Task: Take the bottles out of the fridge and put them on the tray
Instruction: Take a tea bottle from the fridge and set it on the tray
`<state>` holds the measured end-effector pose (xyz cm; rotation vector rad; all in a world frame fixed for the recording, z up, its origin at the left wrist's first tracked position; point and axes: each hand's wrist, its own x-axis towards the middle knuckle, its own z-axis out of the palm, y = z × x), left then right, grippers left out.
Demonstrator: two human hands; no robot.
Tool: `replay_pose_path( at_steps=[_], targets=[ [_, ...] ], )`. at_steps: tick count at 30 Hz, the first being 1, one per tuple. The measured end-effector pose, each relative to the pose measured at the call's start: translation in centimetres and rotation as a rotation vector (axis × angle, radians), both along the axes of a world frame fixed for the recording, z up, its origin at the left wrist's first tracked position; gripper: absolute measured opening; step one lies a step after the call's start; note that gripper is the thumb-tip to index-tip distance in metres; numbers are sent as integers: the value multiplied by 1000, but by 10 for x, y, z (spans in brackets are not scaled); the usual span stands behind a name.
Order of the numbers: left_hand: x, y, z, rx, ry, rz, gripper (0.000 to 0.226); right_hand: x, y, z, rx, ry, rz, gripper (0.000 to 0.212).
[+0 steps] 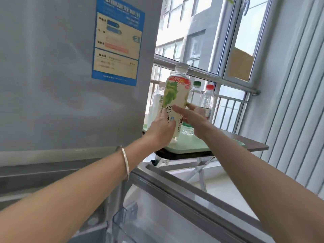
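My left hand is wrapped around the lower part of a tall grape-drink bottle, fingers curled round its left side, holding it upright. The bottle has a clear cap and a label printed with green grapes, and its base is at the near edge of the pale green tray; I cannot tell whether it is touching the tray yet. My right hand is on the other side of the bottle with its fingers spread open, the fingertips lying against the label rather than gripping it. A silver bangle sits on my left wrist.

The tray rests on a dark brown folding desk by the window. Already standing on the tray behind the bottle I hold are a clear bottle with a green cap, a clear bottle with a red cap just to its right, and a whitish bottle at the left, partly hidden by the fridge. A further clear bottle base shows low between my hands.

The grey fridge fills the left of my view, its upper door shut and carrying a blue energy label. Below my arms the lower door stands open, a clear plastic door shelf showing at its foot.
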<state>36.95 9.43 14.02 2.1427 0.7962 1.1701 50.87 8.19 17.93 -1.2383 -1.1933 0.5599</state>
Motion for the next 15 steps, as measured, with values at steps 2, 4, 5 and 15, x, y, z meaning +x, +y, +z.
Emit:
replay_pose_path(
  at_steps=[2, 4, 5, 15],
  targets=[
    [2, 6, -3, 1, 26, 22, 58, 0, 10, -7, 6, 45, -2, 74],
    [3, 12, -2, 3, 65, 35, 58, -2, 17, -11, 10, 57, -2, 75],
    [3, 13, -1, 8, 89, 48, 58, -3, 19, -12, 9, 57, -3, 76],
    [-36, -30, -10, 124, 207, 69, 64, -37, -20, -23, 186, -396, -381, 26]
  ],
)
